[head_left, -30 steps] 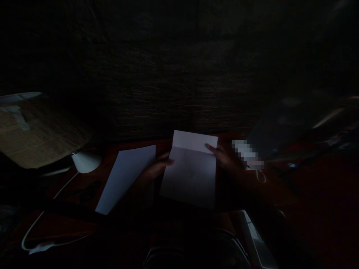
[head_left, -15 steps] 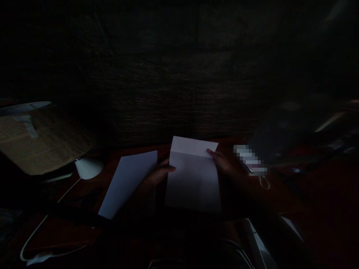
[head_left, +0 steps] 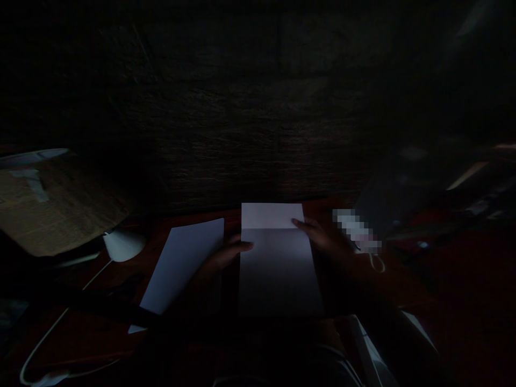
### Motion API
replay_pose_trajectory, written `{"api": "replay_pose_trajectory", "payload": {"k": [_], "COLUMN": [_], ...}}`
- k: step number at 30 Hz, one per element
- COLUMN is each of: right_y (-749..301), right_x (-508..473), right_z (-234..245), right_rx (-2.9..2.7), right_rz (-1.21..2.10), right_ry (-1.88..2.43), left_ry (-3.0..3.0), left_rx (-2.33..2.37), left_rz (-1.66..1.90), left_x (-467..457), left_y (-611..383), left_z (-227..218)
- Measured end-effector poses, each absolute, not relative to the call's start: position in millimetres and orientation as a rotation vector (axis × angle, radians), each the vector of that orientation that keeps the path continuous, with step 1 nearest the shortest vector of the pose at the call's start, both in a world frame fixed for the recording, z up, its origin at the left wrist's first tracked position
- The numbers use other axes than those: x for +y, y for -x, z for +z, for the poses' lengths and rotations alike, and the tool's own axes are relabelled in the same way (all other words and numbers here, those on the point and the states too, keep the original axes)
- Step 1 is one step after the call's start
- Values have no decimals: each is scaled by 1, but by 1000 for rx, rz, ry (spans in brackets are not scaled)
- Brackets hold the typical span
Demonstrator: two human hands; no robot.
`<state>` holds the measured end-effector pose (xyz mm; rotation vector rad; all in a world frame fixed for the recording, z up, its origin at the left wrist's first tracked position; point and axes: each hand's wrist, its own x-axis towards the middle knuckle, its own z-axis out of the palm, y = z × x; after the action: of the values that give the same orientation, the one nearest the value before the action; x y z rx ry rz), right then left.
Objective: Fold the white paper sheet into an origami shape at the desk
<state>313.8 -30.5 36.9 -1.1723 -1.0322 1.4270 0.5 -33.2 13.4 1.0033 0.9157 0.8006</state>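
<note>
Between my two hands is a white sheet of paper (head_left: 274, 263) with a crease running across its upper part. The strip above the crease looks brighter than the rest. My left hand (head_left: 231, 251) grips the sheet's left edge, thumb on top just below the crease. On the right edge, my right hand (head_left: 312, 231) pinches it, thumb near the crease; the fingers behind are hidden. Left of the sheet, partly under my left forearm, lies other white paper (head_left: 183, 260); I cannot tell whether it is one sheet or a stack.
A lamp with a tan shade (head_left: 60, 204) and white base (head_left: 124, 244) stands at the left, its white cord (head_left: 44, 338) trailing forward. A blurred-out white item with a loop (head_left: 357, 231) lies right on the dark reddish table (head_left: 161, 236). A dark wall (head_left: 242, 118) rises behind.
The held sheet has turned slightly so its top edge is now nearly level, and it sits a little lower. Both hands keep their hold. The whole view has shifted slightly.
</note>
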Motion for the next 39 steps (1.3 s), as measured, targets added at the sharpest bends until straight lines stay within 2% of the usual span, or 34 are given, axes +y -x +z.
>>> {"api": "replay_pose_trajectory", "payload": {"k": [17,39], "right_y": [-314,-315], "right_x": [-34,-27], "right_z": [41,42], "right_rx": [-1112,-1422], "right_rz": [1425,1436], "right_ry": [1095,1055], "left_ry": [-957,-884], "left_rx": [818,1017], "left_rz": [868,1095], "left_x": [-28,-25], "left_y": [-6,-8], "left_z": [15,16]}}
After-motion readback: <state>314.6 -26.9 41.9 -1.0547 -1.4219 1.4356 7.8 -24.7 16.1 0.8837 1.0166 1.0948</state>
